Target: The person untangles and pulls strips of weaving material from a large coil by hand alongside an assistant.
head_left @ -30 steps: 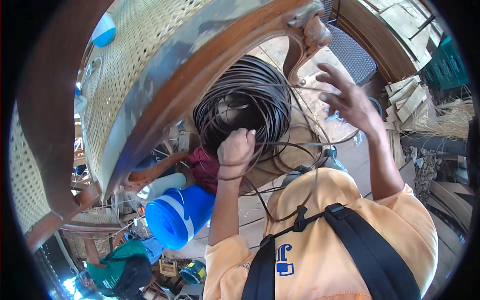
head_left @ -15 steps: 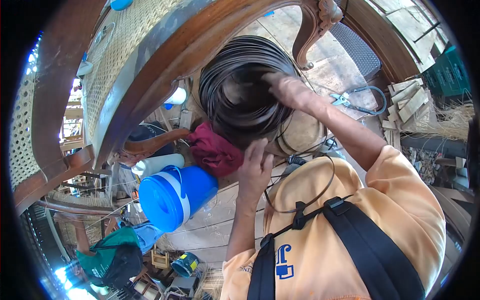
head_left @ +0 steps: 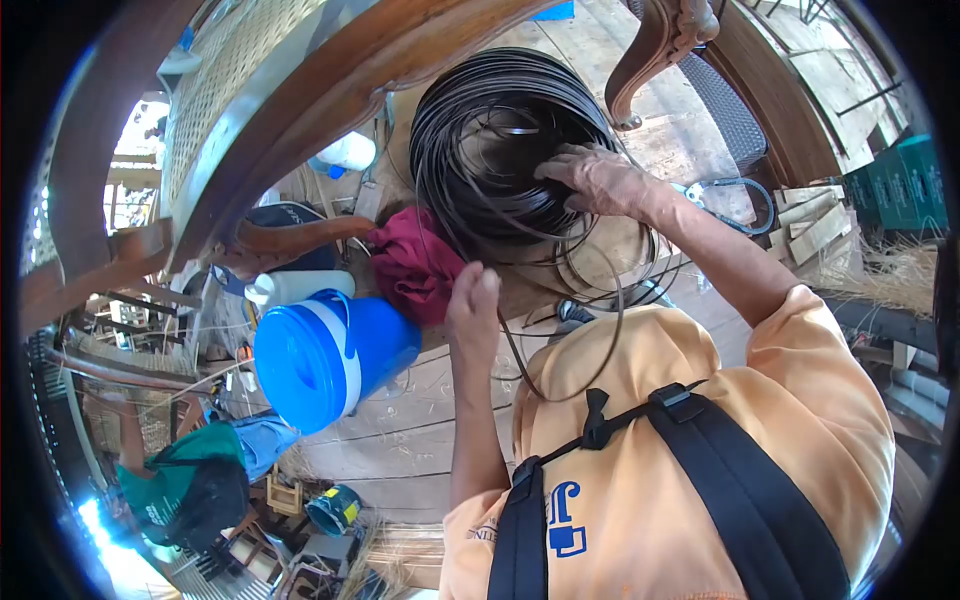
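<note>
A large coil of thin dark strand (head_left: 465, 110) lies before me on the wooden surface, its hollow centre facing up. My right hand (head_left: 605, 182) rests at the coil's right inner edge, fingers and thumb apart. Below the coil, my left hand (head_left: 473, 300) has its fingers closed where a single strand passes; the fingertips partly hide it. From there a loose loop of strand (head_left: 612, 340) hangs in front of my shirt. A crumpled maroon cloth (head_left: 410, 265) lies just left of my left hand.
A blue lidded bucket (head_left: 300, 370) stands left. A carved wooden furniture frame (head_left: 330, 110) with woven cane arches over the upper left. Pliers (head_left: 700, 195) and wood scraps (head_left: 815, 225) lie right. A person in green (head_left: 185, 485) is at lower left.
My right hand, blurred earlier, now shows sharply against the coil. The left hand has shifted slightly left in view, and the loose loop has swung left. The camera view has also shifted.
</note>
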